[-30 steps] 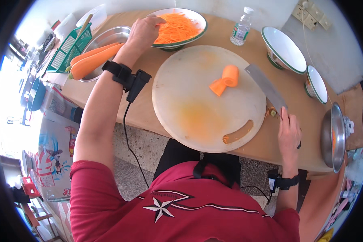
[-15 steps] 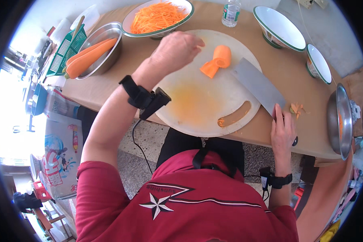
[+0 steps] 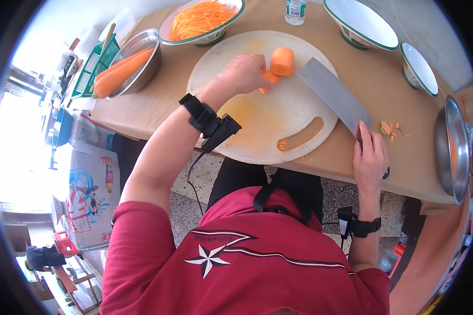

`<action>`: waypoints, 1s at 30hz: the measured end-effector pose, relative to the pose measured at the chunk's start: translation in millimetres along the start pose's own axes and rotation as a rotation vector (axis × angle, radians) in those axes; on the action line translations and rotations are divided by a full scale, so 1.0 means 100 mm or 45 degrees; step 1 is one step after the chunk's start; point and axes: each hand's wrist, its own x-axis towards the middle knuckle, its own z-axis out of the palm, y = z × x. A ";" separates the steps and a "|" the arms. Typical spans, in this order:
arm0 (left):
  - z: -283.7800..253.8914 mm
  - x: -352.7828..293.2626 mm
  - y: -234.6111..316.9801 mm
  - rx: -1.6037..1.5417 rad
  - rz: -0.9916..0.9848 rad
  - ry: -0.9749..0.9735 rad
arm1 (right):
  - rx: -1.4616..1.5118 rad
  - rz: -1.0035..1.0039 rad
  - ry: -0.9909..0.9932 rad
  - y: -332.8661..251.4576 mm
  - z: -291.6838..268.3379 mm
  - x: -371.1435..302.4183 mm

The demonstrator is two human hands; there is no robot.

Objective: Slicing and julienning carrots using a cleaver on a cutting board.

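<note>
On the round white cutting board (image 3: 231,144) lies a thick peeled carrot chunk (image 3: 282,61), with a smaller carrot piece (image 3: 269,77) just in front of it. My left hand (image 3: 244,74) is closed on that smaller piece, its thumb and fingers covering part of it. My right hand (image 3: 370,157) grips the handle of a cleaver (image 3: 333,94) at the board's right. The wide blade lies flat across the board's right edge, its tip near the carrot chunk, and the dark handle end pokes out beside my palm.
A bowl of shredded carrot (image 3: 202,21) stands far left, beside a steel bowl (image 3: 155,68) with whole carrots (image 3: 123,73) and a green basket (image 3: 92,65). White bowls (image 3: 362,26) (image 3: 419,71), a bottle (image 3: 295,11), carrot scraps (image 3: 389,128) and a steel basin (image 3: 452,152) are around the board.
My left hand has come from the board's far side onto the smaller carrot piece and closed on it. My right hand still holds the cleaver in place. The view has shifted slightly.
</note>
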 end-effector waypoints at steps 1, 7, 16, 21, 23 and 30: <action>0.00 -0.01 -0.01 0.004 -0.001 -0.001 | -0.001 0.006 0.007 0.00 -0.01 0.00; 0.07 -0.30 -0.13 -0.127 0.149 0.108 | -0.007 0.007 0.046 -0.03 -0.02 0.00; 0.38 -1.12 -0.26 -0.140 0.491 0.409 | -0.006 -0.015 0.078 -0.01 0.01 -0.02; 0.57 -1.25 -0.36 -0.391 0.394 0.623 | -0.022 -0.045 0.111 0.01 0.04 -0.02; 0.63 -1.23 -0.37 -0.420 0.374 0.641 | -0.015 -0.039 0.135 0.01 0.04 -0.01; 0.68 -1.10 -0.35 -0.353 0.373 0.730 | -0.020 -0.016 0.107 0.03 0.04 -0.02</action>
